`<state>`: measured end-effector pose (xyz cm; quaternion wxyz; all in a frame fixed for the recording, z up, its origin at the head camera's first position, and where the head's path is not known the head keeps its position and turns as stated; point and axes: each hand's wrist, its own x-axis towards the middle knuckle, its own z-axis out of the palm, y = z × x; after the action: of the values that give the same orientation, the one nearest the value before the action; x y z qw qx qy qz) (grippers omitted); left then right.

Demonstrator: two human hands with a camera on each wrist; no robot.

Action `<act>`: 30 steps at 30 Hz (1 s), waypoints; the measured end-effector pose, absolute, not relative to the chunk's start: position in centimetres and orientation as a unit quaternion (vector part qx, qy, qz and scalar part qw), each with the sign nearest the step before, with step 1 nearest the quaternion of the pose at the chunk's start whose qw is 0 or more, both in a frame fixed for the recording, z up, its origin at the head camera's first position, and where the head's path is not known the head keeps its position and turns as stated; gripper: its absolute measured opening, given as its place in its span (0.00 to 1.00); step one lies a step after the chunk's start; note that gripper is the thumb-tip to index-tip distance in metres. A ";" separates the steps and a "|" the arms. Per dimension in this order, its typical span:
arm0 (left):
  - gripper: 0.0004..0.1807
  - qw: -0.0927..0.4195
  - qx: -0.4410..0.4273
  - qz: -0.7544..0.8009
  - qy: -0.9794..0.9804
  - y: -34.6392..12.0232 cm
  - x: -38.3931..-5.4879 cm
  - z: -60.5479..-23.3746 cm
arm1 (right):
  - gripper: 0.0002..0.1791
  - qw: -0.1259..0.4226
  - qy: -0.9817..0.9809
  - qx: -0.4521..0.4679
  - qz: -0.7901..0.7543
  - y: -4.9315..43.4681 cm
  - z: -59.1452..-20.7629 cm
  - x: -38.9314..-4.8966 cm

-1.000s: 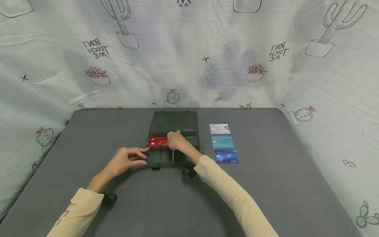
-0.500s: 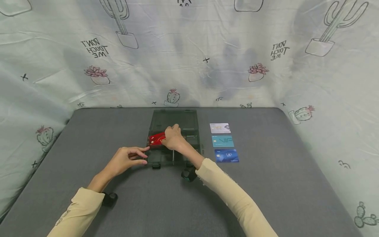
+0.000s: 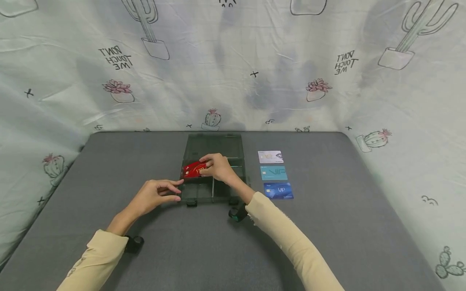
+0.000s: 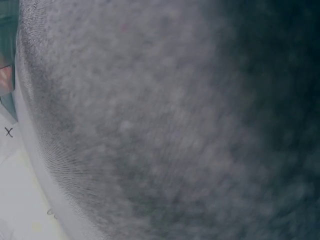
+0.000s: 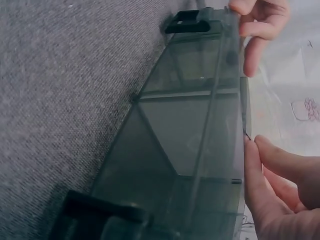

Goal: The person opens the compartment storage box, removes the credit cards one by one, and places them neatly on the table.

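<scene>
A translucent dark green divided box [image 3: 195, 198] lies on the grey table, its lid [image 3: 214, 146] folded back. Over its back left compartment is a red VIP card [image 3: 192, 170], slightly tilted. My right hand [image 3: 220, 167] pinches that card's right end between thumb and fingers. In the right wrist view the same right hand [image 5: 282, 185] appears beyond the box wall, with the card mostly hidden. My left hand [image 3: 153, 197] touches the box's left side, fingers and thumb spread apart. Mostly blurred grey cloth fills the left wrist view.
Right of the box, three cards lie in a column: a white card [image 3: 270, 157], a teal card [image 3: 274, 173] and a blue card [image 3: 278, 190]. Black latches [image 3: 191, 203] stick out at the box's front. A cactus-print curtain [image 3: 233, 72] hangs behind the table.
The red card's right end rises and tilts, then lies flatter with my right hand's fingers on it. My right hand shifts slightly right and turns. The left hand stays in place.
</scene>
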<state>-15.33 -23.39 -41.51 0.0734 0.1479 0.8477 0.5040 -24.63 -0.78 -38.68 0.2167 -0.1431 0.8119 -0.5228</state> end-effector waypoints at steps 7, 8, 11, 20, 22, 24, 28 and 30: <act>0.12 0.074 0.142 0.504 0.849 -23.5 -15.3 -41.7 | 0.23 0.232 0.755 -0.108 -0.603 0.3 -38.8 -24.4; 0.12 0.074 0.142 0.503 0.849 -23.5 -15.3 -41.8 | 0.23 0.229 0.754 -0.109 -0.606 0.4 -38.7 -24.3; 0.12 0.073 0.144 0.501 0.850 -23.5 -15.3 -41.8 | 0.23 0.219 0.748 -0.109 -0.617 1.0 -38.5 -24.1; 0.11 0.065 0.145 0.500 0.852 -23.5 -15.1 -42.0 | 0.21 0.213 0.714 -0.074 -0.663 3.0 -38.5 -24.0; 0.11 0.064 0.148 0.498 0.852 -23.5 -15.2 -42.0 | 0.21 0.216 0.704 -0.071 -0.673 3.4 -38.2 -23.9; 0.11 0.064 0.149 0.497 0.852 -23.4 -15.2 -42.0 | 0.21 0.220 0.694 -0.066 -0.683 3.7 -38.0 -23.8; 0.12 0.065 0.147 0.497 0.853 -23.4 -15.2 -42.0 | 0.20 0.232 0.678 -0.048 -0.696 4.4 -37.8 -23.6; 0.11 0.065 0.145 0.501 0.851 -23.4 -15.1 -42.0 | 0.20 0.237 0.672 -0.042 -0.701 4.8 -37.8 -23.4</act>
<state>-15.09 -23.42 -42.04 0.0651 0.1455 0.8505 0.5012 -23.38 4.79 -37.84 0.2368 -0.0423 0.6719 -0.7005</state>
